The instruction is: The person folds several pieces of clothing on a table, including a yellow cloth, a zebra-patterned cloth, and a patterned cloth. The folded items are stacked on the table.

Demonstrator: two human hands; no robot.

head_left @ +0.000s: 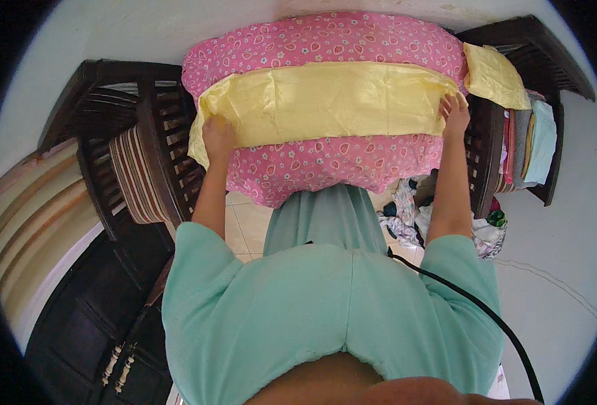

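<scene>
Two-handed, reaching over a pink paisley-print cover (332,162) to a long folded yellow cloth (329,101). Laid lengthwise across the cover, nearly from left edge to right, with a band of pink in sight along the far edge and another along the near one. Shiny and fairly flat through the middle, crossed by a few creases, more rumpled at both ends.

Gripping near the left end with the left hand (218,135), closed to a loose fist, with yellow fabric hanging past it on the outer side. At the right end, touching the cloth with the right hand (454,113), half open, with bent, slightly parted fingers. Impossible to tell a pinch from a light press there.

Past the cover's right edge, on a dark slatted wooden chair (485,158): a smaller yellow cloth (494,75) and, just beside it, a stack of folded fabrics (543,142). Past the left edge, a second dark chair (155,135) with a striped cushion (136,175). On the tiled floor (248,229), near the cover's right near corner, a heap of crumpled clothes (403,214).
</scene>
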